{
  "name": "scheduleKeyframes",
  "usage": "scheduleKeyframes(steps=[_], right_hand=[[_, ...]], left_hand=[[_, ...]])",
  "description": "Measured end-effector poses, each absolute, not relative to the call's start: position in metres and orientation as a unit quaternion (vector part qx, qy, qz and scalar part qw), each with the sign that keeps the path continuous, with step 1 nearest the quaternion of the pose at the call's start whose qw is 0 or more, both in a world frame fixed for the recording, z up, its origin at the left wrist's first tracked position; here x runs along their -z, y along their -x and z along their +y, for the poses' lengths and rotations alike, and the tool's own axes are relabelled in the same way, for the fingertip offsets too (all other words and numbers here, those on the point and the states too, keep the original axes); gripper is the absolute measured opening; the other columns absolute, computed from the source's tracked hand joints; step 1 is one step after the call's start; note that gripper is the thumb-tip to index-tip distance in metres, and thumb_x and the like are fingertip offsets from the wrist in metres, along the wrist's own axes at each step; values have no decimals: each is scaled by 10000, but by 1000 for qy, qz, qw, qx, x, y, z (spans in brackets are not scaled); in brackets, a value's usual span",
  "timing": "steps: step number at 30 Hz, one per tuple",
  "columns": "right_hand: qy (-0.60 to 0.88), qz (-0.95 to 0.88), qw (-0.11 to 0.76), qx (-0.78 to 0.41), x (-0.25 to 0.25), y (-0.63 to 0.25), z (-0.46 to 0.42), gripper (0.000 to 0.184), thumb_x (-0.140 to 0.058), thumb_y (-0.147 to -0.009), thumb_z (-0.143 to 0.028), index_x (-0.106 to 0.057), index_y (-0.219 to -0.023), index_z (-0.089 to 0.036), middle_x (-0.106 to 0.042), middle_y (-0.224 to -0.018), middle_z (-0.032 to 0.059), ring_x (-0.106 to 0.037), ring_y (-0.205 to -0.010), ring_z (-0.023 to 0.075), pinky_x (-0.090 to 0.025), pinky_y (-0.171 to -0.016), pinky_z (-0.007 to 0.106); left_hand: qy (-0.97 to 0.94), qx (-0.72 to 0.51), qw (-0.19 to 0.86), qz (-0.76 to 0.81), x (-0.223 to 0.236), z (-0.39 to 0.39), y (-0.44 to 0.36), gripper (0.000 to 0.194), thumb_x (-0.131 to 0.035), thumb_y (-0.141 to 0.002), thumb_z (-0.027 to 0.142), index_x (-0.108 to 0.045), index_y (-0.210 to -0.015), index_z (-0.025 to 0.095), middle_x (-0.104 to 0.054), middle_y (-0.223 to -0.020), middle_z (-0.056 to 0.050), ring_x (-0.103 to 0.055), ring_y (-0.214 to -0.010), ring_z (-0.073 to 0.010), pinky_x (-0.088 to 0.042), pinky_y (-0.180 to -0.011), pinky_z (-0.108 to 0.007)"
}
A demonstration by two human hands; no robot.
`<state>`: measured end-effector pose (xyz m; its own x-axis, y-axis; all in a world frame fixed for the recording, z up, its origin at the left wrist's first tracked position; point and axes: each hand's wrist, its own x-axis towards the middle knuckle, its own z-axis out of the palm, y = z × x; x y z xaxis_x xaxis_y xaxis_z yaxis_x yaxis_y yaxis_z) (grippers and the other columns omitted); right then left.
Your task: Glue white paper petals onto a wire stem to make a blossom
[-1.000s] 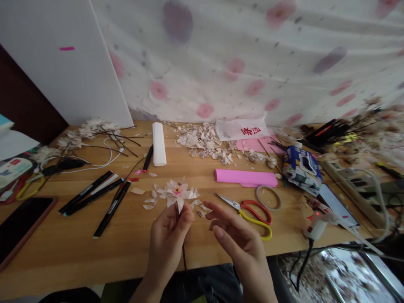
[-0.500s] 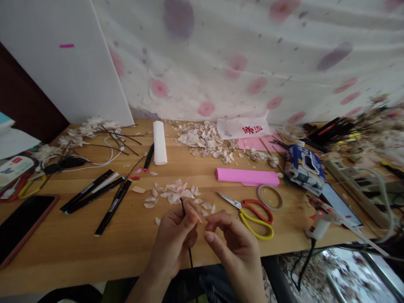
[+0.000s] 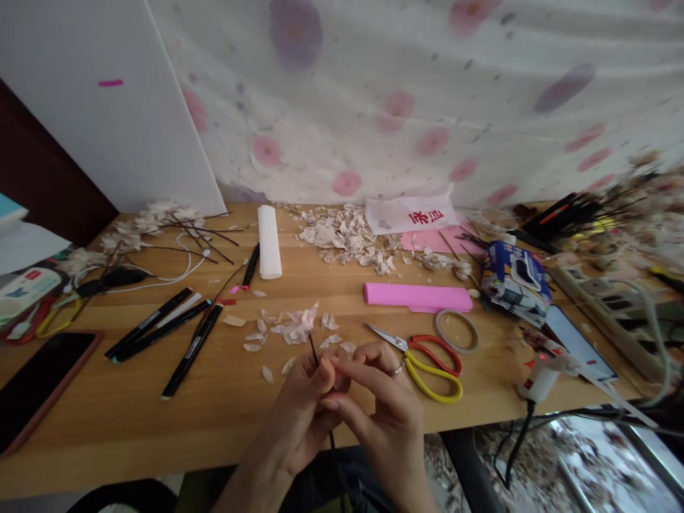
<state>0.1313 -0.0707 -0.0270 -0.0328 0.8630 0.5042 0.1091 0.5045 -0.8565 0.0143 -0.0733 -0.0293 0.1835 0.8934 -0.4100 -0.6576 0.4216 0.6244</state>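
Note:
My left hand [image 3: 296, 410] is closed round a thin dark flower stem [image 3: 313, 349], which runs down below the fingers. A pale pink flower [image 3: 308, 319] shows at the stem's upper tip; loose petals behind it blur its outline. My right hand [image 3: 382, 402], a ring on one finger, meets the left fingertips with thumb and forefinger bent in. Whatever lies between those fingertips is hidden. Loose pale petals [image 3: 260, 328] are scattered on the table just beyond both hands. Scissors [image 3: 422, 360] with red and yellow handles lie to the right.
Black markers [image 3: 192, 353] and a phone [image 3: 48, 381] lie left. A white roll [image 3: 269, 242], a petal heap [image 3: 350, 239] and folded pink paper [image 3: 417, 296] sit farther back. At right are a tape roll [image 3: 457, 331], a wipes pack [image 3: 516, 281] and a corded glue gun [image 3: 542, 374].
My right hand has moved left and in against the left fingertips; before, a gap lay between them. The left hand, still holding the stem, has shifted slightly right and down.

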Motion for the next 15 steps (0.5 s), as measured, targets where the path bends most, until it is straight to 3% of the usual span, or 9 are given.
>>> scheduleKeyframes(steps=[3, 8, 12, 15], right_hand=[[392, -626, 594, -318, 30, -131, -71, 178, -795, -903, -304, -820, -1060, -384, -644, -828, 5, -633, -774, 175, -554, -668, 303], [442, -574, 610, -322, 37, -134, -70, 140, -683, -965, -217, -795, -943, -297, -663, -799, 1, -602, -765, 166, -508, -676, 286], [433, -483, 683, -336, 35, -149, -66, 232, -611, -1016, -294, -657, -795, -239, -580, -728, -7, -547, -721, 165, -456, -672, 296], [429, -456, 722, -295, 26, -183, -80, 350, -551, -1045, -309, -554, -707, -219, -478, -637, -23, -503, -635, 154, -429, -626, 297]], left_hand=[[-98, -500, 770, 385, 28, -73, -19, 587, -973, -423, 639, -717, -650, 163, -459, -607, 48, -362, -530, -55, -391, -465, -141], [-104, -521, 753, 388, 35, -73, -23, 498, -966, -541, 585, -754, -669, 153, -365, -515, 99, -185, -454, -19, -197, -390, -120], [-111, -542, 746, 370, 32, -69, -23, 467, -927, -645, 564, -813, -801, 140, -568, -660, 28, -223, -456, -5, -208, -391, -127], [-85, -541, 762, 344, 25, -66, -20, 427, -920, -680, 508, -783, -849, 141, -615, -718, 14, -289, -462, -14, -260, -399, -135]])
